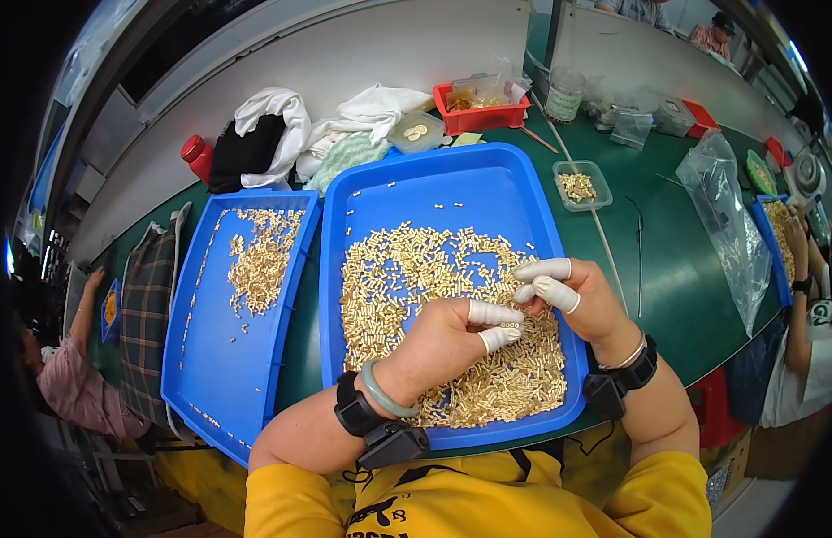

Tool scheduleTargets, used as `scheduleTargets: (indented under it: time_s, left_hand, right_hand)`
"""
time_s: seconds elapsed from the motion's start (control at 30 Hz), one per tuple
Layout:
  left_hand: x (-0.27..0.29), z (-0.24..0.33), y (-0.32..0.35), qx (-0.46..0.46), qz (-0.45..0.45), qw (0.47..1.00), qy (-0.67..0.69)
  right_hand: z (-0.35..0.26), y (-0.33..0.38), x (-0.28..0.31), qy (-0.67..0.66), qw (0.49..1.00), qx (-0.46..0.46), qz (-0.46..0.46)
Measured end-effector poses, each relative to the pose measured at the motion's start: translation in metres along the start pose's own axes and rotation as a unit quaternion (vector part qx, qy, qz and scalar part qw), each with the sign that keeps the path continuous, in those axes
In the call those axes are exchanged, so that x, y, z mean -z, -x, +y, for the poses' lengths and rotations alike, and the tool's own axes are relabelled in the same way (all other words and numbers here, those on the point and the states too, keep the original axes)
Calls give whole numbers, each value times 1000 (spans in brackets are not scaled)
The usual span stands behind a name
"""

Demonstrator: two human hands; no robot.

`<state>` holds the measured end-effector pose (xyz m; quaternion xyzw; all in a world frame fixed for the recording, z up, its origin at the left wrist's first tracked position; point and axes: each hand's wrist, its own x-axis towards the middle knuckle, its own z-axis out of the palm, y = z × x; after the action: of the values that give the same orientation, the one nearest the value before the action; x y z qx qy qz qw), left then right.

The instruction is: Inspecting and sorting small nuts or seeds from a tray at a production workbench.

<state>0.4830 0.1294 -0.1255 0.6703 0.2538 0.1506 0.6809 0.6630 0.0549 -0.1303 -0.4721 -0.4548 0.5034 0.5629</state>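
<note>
A large blue tray [526, 179] in front of me holds a heap of small brass cylindrical parts [488, 394]. Over the heap, my left hand [443, 345] is closed, its thumb and forefinger in white finger cots. Between those fingertips sits a short row of small brass parts [510, 325]. Close to its right, my right hand [585, 298] has its cotted fingers and thumb curled together. Whatever its fingertips may hold is too small to make out. Both hands are above the parts, with their fingertips nearly meeting.
To the left, a second blue tray [214, 359] holds more brass parts [259, 269]. A small clear tub [580, 204] of parts stands right of the large tray. Behind are cloths [367, 112] and a red bin [488, 117]. A plastic bag [723, 215] lies at right; co-workers sit both sides.
</note>
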Motion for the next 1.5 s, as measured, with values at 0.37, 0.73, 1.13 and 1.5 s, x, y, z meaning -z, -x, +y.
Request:
scheduleTargets:
  time_s: [0.37, 0.73, 1.13, 1.5]
  left_hand:
    - [7, 13, 6, 9, -23, 1000, -10]
    - [98, 53, 112, 39, 113, 968, -219]
    - [170, 35, 133, -102, 279, 876, -380]
    - [75, 45, 136, -12, 15, 968, -250]
  right_hand:
    - [1, -3, -5, -19, 999, 8, -25]
    - [9, -1, 1, 8, 1000, 21, 20]
    - [15, 2, -1, 7, 998, 58, 33]
    - [30, -7, 9, -7, 997, 61, 43]
